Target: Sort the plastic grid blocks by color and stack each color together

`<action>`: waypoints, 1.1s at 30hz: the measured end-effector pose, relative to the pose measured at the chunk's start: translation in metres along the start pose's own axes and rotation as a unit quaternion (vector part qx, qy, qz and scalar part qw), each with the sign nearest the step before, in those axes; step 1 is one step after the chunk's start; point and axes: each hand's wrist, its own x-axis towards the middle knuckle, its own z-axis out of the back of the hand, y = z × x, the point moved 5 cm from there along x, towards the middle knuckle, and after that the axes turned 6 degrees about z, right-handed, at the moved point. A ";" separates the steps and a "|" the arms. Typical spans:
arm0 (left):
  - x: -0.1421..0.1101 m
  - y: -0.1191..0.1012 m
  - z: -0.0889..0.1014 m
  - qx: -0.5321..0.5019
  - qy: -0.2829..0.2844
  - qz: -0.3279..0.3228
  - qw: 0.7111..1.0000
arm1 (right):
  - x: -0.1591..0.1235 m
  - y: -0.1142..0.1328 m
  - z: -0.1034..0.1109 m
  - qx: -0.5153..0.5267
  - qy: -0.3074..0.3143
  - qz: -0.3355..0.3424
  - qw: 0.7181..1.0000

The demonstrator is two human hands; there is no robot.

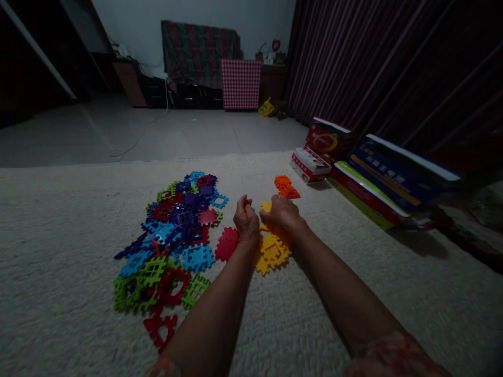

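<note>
My left hand (247,220) rests on its edge beside the yellow pieces, its fingers loosely bent and slightly apart, with nothing visible in it. Over the far end of the yellow pile, my right hand (286,213) has its fingers down around a yellow interlocking plastic piece (266,206); its fingertips are partly hidden. More yellow notched pieces (272,253) lie between my wrists. A red notched piece (227,244) sits just left of my left wrist. Beyond my right hand is a small stack of orange pieces (285,186).
A wide mixed pile of blue, purple, green and red pieces (183,217) spreads to the left on the pale textured mat (298,324). Several boxes stand at the right, among them a small white-and-red box (310,165) and a large blue box (389,170). Dark curtains (338,57) hang behind them.
</note>
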 end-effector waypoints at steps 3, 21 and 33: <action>0.002 0.003 -0.002 -0.011 -0.008 0.018 1.000 | 0.005 -0.003 0.001 0.025 -0.029 0.018 0.999; 0.003 -0.003 -0.008 0.004 0.005 0.013 1.000 | -0.005 -0.106 -0.010 0.028 -0.200 -0.003 0.979; 0.005 0.000 -0.009 -0.062 0.020 0.043 0.997 | -0.003 -0.118 -0.004 0.043 -0.122 -0.030 0.991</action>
